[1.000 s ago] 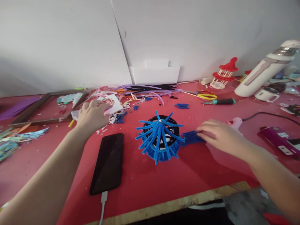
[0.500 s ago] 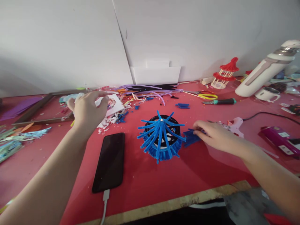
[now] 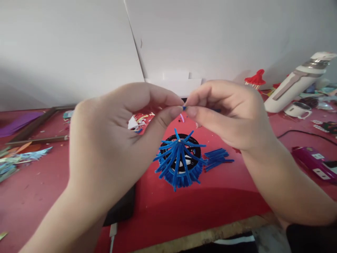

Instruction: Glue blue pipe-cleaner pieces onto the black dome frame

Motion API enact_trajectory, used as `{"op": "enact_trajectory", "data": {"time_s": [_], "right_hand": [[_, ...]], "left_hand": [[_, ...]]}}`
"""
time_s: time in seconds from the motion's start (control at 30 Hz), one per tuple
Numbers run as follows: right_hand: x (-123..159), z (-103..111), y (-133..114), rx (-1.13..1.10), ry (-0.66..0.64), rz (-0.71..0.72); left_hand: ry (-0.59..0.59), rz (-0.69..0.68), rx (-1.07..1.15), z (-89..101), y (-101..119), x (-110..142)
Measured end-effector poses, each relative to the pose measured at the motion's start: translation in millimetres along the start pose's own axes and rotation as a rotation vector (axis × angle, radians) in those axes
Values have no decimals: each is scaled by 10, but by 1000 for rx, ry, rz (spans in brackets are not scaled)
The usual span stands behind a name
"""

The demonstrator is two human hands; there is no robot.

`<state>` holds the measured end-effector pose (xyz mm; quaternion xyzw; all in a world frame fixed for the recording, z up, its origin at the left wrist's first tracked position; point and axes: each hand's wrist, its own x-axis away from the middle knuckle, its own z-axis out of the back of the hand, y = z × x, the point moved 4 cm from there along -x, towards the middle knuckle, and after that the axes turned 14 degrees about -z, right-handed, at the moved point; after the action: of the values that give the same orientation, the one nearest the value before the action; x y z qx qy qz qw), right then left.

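Note:
My left hand [image 3: 110, 130] and my right hand [image 3: 229, 112] meet above the table, thumbs and forefingers pinched together. Between the fingertips shows a short bit of a blue pipe cleaner [image 3: 184, 108]; the rest of it is mostly covered by my right hand. Below them stands a model [image 3: 179, 158] with a cone of blue pipe cleaners spreading from its tip over a black ring. A small pile of cut blue pipe cleaners [image 3: 217, 158] lies just right of the model.
A black phone [image 3: 122, 207] with a white cable lies partly behind my left forearm. To the right are a white flask [image 3: 293, 82], a mug [image 3: 298, 110] and a purple power strip [image 3: 314, 163]. A wooden frame [image 3: 39, 123] and scraps lie left.
My right hand has lifted a blue pipe cleaner from the pile. My left hand has come over from the left, and both now meet above the model.

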<state>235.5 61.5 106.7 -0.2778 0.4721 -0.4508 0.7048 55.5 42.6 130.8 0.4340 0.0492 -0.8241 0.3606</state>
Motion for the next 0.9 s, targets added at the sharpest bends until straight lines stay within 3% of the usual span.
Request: {"op": "enact_trajectory", "data": {"time_s": [0.1, 0.27, 0.4, 0.57, 0.77, 0.9], "right_hand": [[-93, -63, 77, -91, 0, -28], [-166, -123, 256, -349, -43, -51], [-179, -175, 344, -395, -56, -65], [-146, -144, 295, -231, 25, 33], [-41, -102, 158, 154, 10, 379], [-25, -66, 130, 233, -46, 455]], "left_hand": [[46, -48, -37, -61, -89, -12], [-17, -4, 81, -191, -155, -30], [-34, 35, 72, -219, -155, -11], [-100, 5, 83, -230, -183, -17], [-248, -41, 154, -247, -226, -32], [-334, -81, 152, -238, -251, -39]]}}
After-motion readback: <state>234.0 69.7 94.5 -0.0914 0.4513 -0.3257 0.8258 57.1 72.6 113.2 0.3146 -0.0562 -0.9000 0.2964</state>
